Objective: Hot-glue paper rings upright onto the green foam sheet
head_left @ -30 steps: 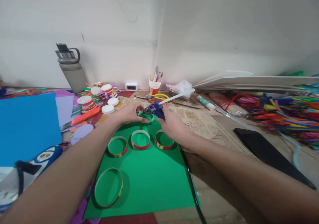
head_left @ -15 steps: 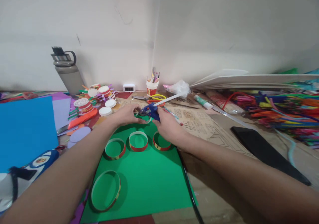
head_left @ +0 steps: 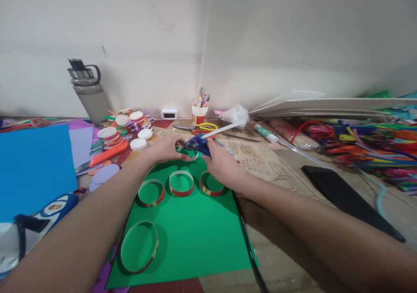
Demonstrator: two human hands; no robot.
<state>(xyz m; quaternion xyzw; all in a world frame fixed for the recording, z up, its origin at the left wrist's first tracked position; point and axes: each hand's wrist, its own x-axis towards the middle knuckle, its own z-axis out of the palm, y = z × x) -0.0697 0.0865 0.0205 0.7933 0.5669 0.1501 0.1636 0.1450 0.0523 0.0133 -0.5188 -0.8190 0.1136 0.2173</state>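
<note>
A blue glue gun (head_left: 199,143) with a white glue stick out of its back is gripped in my right hand (head_left: 221,162). Its nozzle points left, over a paper ring (head_left: 193,156) near the far edge of the green sheet (head_left: 195,236). My left hand (head_left: 169,148) has its fingers curled round that ring's left side. Nearer me on the sheet stand a left ring (head_left: 150,204), a middle ring (head_left: 181,193), a right ring (head_left: 211,192) partly behind my right hand, and a larger ring (head_left: 155,251) at the front left.
A grey bottle (head_left: 91,99), red-and-white paper cups (head_left: 110,138) and an orange cutter (head_left: 109,153) lie left. A pen cup (head_left: 199,114) and scissors (head_left: 208,127) stand behind. Rightward are a black phone-like slab (head_left: 352,201) and colourful pipe cleaners (head_left: 384,141). A black cord (head_left: 249,245) crosses the sheet's right edge.
The view has shifted very slightly. The glue gun in my right hand has tilted a little, and my left hand stays at the far ring.
</note>
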